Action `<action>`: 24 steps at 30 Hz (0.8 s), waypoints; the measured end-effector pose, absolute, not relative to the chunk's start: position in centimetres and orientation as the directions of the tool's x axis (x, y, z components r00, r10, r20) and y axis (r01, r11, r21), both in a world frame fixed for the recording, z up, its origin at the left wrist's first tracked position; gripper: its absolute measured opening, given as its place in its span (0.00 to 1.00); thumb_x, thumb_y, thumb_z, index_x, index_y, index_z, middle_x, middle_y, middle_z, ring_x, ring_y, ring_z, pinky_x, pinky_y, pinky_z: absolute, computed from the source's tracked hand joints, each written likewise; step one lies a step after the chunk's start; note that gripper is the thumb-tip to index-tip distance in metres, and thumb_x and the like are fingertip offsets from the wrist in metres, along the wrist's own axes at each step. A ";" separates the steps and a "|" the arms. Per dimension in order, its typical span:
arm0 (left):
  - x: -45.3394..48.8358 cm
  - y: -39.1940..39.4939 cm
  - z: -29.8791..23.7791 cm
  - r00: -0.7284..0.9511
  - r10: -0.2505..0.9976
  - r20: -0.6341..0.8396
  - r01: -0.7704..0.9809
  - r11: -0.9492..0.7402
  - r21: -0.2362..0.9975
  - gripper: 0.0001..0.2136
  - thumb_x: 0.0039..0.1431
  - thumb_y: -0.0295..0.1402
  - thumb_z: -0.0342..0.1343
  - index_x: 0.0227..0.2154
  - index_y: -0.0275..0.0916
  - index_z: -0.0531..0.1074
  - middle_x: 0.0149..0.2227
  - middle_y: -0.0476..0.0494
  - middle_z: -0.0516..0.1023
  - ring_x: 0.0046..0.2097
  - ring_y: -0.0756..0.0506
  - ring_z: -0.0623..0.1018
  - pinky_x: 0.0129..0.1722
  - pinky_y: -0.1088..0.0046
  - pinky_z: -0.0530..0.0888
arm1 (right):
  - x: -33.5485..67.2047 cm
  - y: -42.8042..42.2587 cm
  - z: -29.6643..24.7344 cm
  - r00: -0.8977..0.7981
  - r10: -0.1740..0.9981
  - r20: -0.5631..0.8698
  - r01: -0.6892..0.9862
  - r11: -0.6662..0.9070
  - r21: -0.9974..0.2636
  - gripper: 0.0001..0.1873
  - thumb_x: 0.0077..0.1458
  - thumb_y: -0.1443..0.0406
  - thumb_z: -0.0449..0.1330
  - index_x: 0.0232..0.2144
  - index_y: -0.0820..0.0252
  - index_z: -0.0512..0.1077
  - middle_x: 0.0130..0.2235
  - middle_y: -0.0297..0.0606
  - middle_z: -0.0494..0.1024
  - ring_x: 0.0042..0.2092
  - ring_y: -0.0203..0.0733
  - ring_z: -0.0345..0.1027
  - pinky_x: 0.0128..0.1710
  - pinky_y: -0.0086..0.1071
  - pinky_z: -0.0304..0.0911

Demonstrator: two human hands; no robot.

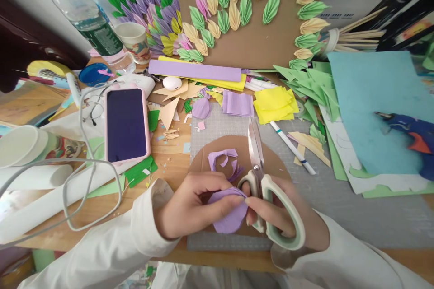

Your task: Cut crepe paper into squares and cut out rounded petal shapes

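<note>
Pinched between the thumb and fingers of my left hand (200, 205) is a rounded piece of purple crepe paper (232, 216). My right hand (285, 207) has its fingers through the handles of a pair of scissors (257, 167), whose blades point away from me and are nearly together. The right fingertips touch the edge of the purple piece. Beyond the hands, a curled purple offcut (217, 158) lies on a round cardboard piece (200, 153). Farther back are a stack of purple squares (238, 103) and a stack of yellow squares (276, 103).
A phone (126, 124) and a looped white cable (81, 131) lie at left, near a paper cup (20, 146) and a bottle (98, 31). Cardboard with folded paper leaves (251, 45) stands behind. A glue gun (410, 128) rests on blue paper (359, 99) at right.
</note>
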State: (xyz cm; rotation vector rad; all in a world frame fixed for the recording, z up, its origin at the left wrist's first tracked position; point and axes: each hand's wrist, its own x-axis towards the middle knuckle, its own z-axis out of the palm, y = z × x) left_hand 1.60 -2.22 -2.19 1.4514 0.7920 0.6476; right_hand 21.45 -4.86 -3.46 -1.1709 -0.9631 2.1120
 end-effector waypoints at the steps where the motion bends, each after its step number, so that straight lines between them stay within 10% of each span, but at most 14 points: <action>1: 1.6 -2.3 -2.2 0.594 0.801 -0.068 0.093 0.015 0.996 0.11 0.62 0.34 0.56 0.29 0.32 0.78 0.26 0.41 0.77 0.29 0.48 0.72 0.29 0.73 0.68 | 21.5 -4.9 -3.4 -0.476 0.729 -0.492 -0.096 -0.599 -0.795 0.11 0.50 0.59 0.66 0.29 0.57 0.69 0.21 0.29 0.74 0.19 0.31 0.60 0.18 0.24 0.57; 11: 1.8 -2.6 -1.8 0.784 0.499 -0.369 -0.106 0.693 0.713 0.14 0.60 0.43 0.58 0.36 0.36 0.66 0.35 0.41 0.77 0.34 0.48 0.76 0.37 0.70 0.73 | 21.0 -5.0 -3.1 -0.400 0.860 -0.317 -0.203 -0.421 -0.884 0.11 0.50 0.61 0.67 0.25 0.57 0.68 0.18 0.29 0.67 0.19 0.32 0.53 0.17 0.26 0.47; 24: 1.5 -2.8 -2.3 0.755 0.548 -0.359 0.042 0.506 0.861 0.09 0.66 0.38 0.50 0.36 0.36 0.65 0.29 0.46 0.74 0.27 0.53 0.71 0.27 0.78 0.68 | 21.1 -4.6 -2.8 -0.430 0.819 -0.379 -0.110 -0.465 -0.879 0.13 0.49 0.63 0.68 0.27 0.56 0.65 0.20 0.26 0.64 0.19 0.30 0.50 0.17 0.25 0.45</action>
